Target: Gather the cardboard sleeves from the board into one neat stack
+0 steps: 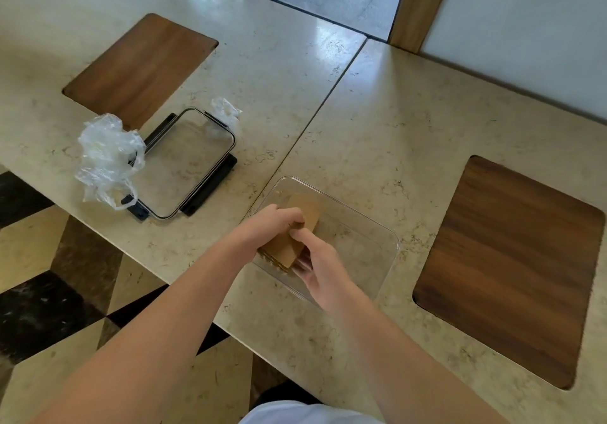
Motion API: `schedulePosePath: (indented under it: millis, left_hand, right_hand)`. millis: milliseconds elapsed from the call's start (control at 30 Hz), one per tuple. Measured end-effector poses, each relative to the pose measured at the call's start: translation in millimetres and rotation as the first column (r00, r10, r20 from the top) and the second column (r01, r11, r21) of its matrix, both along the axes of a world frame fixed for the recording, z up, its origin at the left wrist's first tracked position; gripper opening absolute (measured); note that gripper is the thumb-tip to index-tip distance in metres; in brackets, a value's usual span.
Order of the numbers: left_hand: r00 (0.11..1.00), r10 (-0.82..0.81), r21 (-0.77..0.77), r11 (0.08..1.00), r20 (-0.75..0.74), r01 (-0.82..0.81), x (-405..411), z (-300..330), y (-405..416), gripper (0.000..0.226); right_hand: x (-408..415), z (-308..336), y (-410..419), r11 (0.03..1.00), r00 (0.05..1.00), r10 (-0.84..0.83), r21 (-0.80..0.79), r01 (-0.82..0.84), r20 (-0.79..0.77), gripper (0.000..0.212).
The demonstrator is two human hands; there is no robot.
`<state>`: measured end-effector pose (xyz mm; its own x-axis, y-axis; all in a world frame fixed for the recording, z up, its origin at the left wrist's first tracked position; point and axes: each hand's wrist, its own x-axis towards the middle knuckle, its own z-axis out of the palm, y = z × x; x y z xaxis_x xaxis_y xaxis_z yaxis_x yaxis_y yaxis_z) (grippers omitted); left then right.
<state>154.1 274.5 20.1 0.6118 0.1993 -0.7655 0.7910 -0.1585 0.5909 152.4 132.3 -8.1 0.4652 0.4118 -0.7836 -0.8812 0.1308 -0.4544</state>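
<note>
A head-worn camera looks down on a pale stone counter, described here from left to right.

At far left, a dark wooden board [138, 69] is set flush into the counter. In front of it lies crumpled clear plastic wrap [106, 157], touching a clear lid with black clips [185, 164]. A smaller scrap of clear plastic [225, 110] sits at the lid's far corner.

Near the centre stands a clear plastic container [371, 226], open at the top. Both hands meet inside it, at its near left corner. The left hand [272, 223] curls its fingers over the top of a stack of brown cardboard sleeves [284, 251]. Just beyond the knuckles another sleeve [307, 208] sticks up, tilted; whether it belongs to the same stack cannot be told.

The right hand [317, 259] pinches the stack's right end, thumb on top, fingers underneath.

At far right, a 2nd wooden board [512, 269] is set into the counter. No sleeves show on either board, so the gathering looks nearly done.

The step in hand appears to be squaring the stack. To do it well, keep the grip light, press the ends inward evenly from both sides, tap the lower edges on the container floor, and bring the tilted sleeve level. Squeezing hard could buckle the thin cardboard or fan the pile.
</note>
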Motion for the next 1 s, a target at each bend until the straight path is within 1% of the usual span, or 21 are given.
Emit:
schedulePosePath:
  millis: [100, 200, 267, 433, 500, 567, 633, 667, 700, 733, 767, 800, 833, 867, 933, 967, 1000]
  left_hand:
    - [1.000, 0.003, 0.057, 0.998, 0.001, -0.003, 3.4, 4.0, 0.3, 0.061]
    - [0.999, -0.029, 0.109, 0.994, 0.025, 0.026, 2.9, 6.9, -0.8, 0.046]
    - [0.998, -0.047, 0.139, 0.989, 0.037, 0.041, 1.0, 6.4, -1.7, 0.039]
    - [0.997, -0.040, 0.159, 0.987, 0.059, 0.030, -4.1, 9.2, -7.7, 0.043]
    - [0.997, -0.050, 0.191, 0.981, 0.057, 0.039, -5.0, 13.0, -10.1, 0.050]
    - [0.997, -0.054, 0.219, 0.975, 0.048, 0.042, -6.7, 18.9, -12.2, 0.069]
    - [0.996, -0.055, 0.240, 0.970, 0.066, 0.038, -8.7, 26.1, -14.2, 0.083]
    - [0.994, -0.064, 0.261, 0.965, 0.087, 0.039, -9.4, 30.0, -15.8, 0.086]
    - [0.989, -0.089, 0.312, 0.949, 0.116, 0.049, -10.7, 35.1, -18.9, 0.082]
    - [0.980, -0.125, 0.389, 0.919, 0.155, 0.055, -11.6, 38.5, -22.4, 0.075]
    - [0.966, -0.164, 0.484, 0.874, 0.201, 0.048, -13.0, 42.0, -25.7, 0.065]
    - [0.943, -0.223, 0.582, 0.812, 0.247, 0.040, -13.7, 47.5, -31.4, 0.060]
    - [0.910, -0.294, 0.665, 0.746, 0.292, 0.028, -13.3, 54.5, -40.1, 0.060]
    - [0.872, -0.360, 0.719, 0.694, 0.333, 0.012, -11.1, 61.2, -49.2, 0.059]
    - [0.786, -0.486, 0.763, 0.646, 0.381, 0.030, -2.0, 74.8, -75.0, 0.054]
    - [0.742, -0.544, 0.776, 0.629, 0.392, 0.051, 4.2, 80.5, -90.1, 0.051]
    - [0.707, -0.585, 0.778, 0.623, 0.397, 0.078, 11.3, 86.0, -106.8, 0.049]
  right_hand:
    - [-0.4, 1.0, 4.1, 1.000, 1.000, 0.001, -0.026, -0.001, 0.013, 0.066]
    - [-1.8, 2.5, 5.8, 0.999, 1.000, 0.025, -0.036, -0.025, 0.017, 0.070]
    - [-2.6, 3.1, 4.6, 0.999, 0.999, 0.034, -0.032, -0.033, 0.014, 0.068]
    - [-7.3, 8.1, 2.4, 0.999, 1.000, 0.030, -0.040, -0.030, 0.001, 0.066]
    - [-8.1, 9.2, 2.4, 0.999, 1.000, 0.027, -0.039, -0.027, 0.004, 0.069]
    - [-9.1, 8.7, 1.1, 0.999, 0.999, 0.028, -0.044, -0.027, 0.018, 0.075]
    - [-9.2, 12.3, -1.4, 0.998, 0.999, 0.035, -0.046, -0.034, 0.030, 0.085]
    - [-9.1, 14.3, -2.6, 0.998, 0.999, 0.043, -0.051, -0.042, 0.027, 0.093]
    - [-9.6, 18.0, -4.7, 0.997, 0.998, 0.049, -0.064, -0.048, 0.026, 0.101]
    - [-9.0, 21.5, -7.7, 0.995, 0.998, 0.059, -0.077, -0.057, 0.030, 0.108]
    - [-9.0, 26.2, -9.8, 0.993, 0.997, 0.073, -0.092, -0.069, 0.037, 0.113]
    - [-9.2, 30.0, -14.0, 0.992, 0.995, 0.079, -0.101, -0.073, 0.056, 0.113]
    - [-8.1, 36.8, -19.8, 0.989, 0.992, 0.090, -0.126, -0.079, 0.084, 0.107]
    - [-6.1, 42.6, -26.0, 0.985, 0.989, 0.103, -0.150, -0.087, 0.105, 0.094]
    - [2.0, 53.2, -44.1, 0.969, 0.986, 0.114, -0.235, -0.083, 0.124, 0.057]
    - [6.4, 57.5, -56.7, 0.963, 0.987, 0.112, -0.259, -0.080, 0.111, 0.046]
    - [14.0, 57.5, -71.8, 0.960, 1.000, 0.009, -0.281, -0.002, 0.024, 0.042]
